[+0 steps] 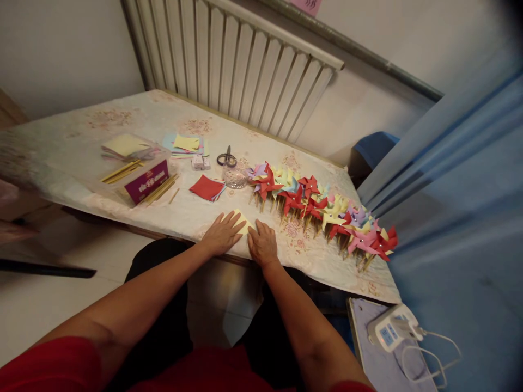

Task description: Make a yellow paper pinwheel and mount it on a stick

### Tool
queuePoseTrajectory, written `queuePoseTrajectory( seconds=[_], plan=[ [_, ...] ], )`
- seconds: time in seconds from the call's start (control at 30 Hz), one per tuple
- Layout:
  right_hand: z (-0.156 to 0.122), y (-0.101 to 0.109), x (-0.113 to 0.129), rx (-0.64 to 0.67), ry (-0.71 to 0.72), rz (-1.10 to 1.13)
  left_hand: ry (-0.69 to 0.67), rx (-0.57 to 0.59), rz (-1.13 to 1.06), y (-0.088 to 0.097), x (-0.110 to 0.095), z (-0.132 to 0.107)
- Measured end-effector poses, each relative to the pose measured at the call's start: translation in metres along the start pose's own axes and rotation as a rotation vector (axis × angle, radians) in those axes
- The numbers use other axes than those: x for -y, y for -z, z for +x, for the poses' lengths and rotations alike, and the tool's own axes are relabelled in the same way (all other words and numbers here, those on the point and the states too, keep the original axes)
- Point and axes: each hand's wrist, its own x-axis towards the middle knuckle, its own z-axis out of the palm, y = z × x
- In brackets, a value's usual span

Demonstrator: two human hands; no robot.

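Note:
A small yellow sheet of paper [244,222] lies near the front edge of the table, partly covered by my hands. My left hand [223,235] rests flat on its left side, fingers spread. At the paper's right edge, my right hand [263,244] has its fingers bent and close together on it; the fingertips are partly hidden. Just beyond is a stack of red paper squares [207,188] with other colours beneath. A clear dish [236,177] stands beside that stack, and black-handled scissors [227,158] lie behind it.
Finished paper pinwheels [314,204] stand in rows at the right. A clear box [143,182] with a purple label and wooden sticks sits at the left. Behind are more coloured papers [187,144] and small boxes [200,162]. A white device [392,329] with a cable lies lower right.

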Motion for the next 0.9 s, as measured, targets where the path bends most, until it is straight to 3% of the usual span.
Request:
queuePoseTrajectory(
  seconds=[0.23,0.4,0.6,0.9],
  plan=[
    [-0.002,-0.004,-0.001,-0.058,-0.038,0.004,0.008,0.009,0.002,0.000,0.000,0.000],
    [-0.003,-0.005,-0.001,-0.103,-0.148,0.031,0.001,0.015,0.007,0.001,0.000,0.000],
    [0.000,0.005,0.002,-0.025,-0.026,0.021,-0.006,0.020,0.022,-0.001,0.001,0.000],
    [0.001,-0.002,0.002,-0.056,-0.111,0.013,0.014,0.006,-0.009,0.001,-0.001,0.001]
  ],
)
